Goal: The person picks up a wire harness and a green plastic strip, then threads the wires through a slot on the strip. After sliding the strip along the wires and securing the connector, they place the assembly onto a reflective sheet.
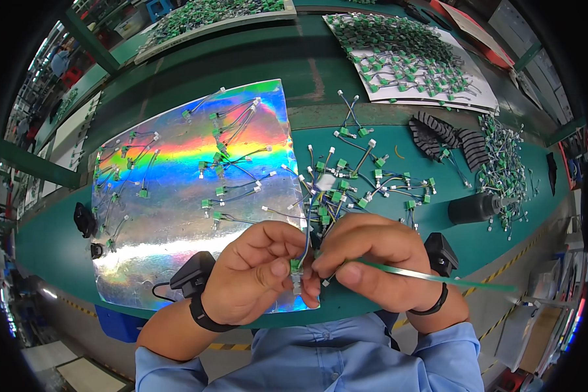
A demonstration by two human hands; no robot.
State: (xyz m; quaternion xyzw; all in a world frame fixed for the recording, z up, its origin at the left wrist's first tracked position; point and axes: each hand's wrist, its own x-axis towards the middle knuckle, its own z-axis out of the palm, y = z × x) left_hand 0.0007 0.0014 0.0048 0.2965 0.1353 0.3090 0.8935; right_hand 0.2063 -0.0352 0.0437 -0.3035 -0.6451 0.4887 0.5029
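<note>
My left hand pinches a small green connector with thin wires rising from it to a white plug, close to the near edge of the bench. Beside it my right hand is closed round a long, thin green stick-like tool, whose far end sticks out to the right. The tool's tip is hidden behind my fingers, so I cannot tell whether it touches the connector. Just beyond both hands lies a loose pile of green connectors with wires and white plugs.
A shiny rainbow-silver sheet with several wired connectors covers the left of the green bench. On the right are a black bottle, striped dark cloth and another connector heap. A white board full of connectors lies farther back.
</note>
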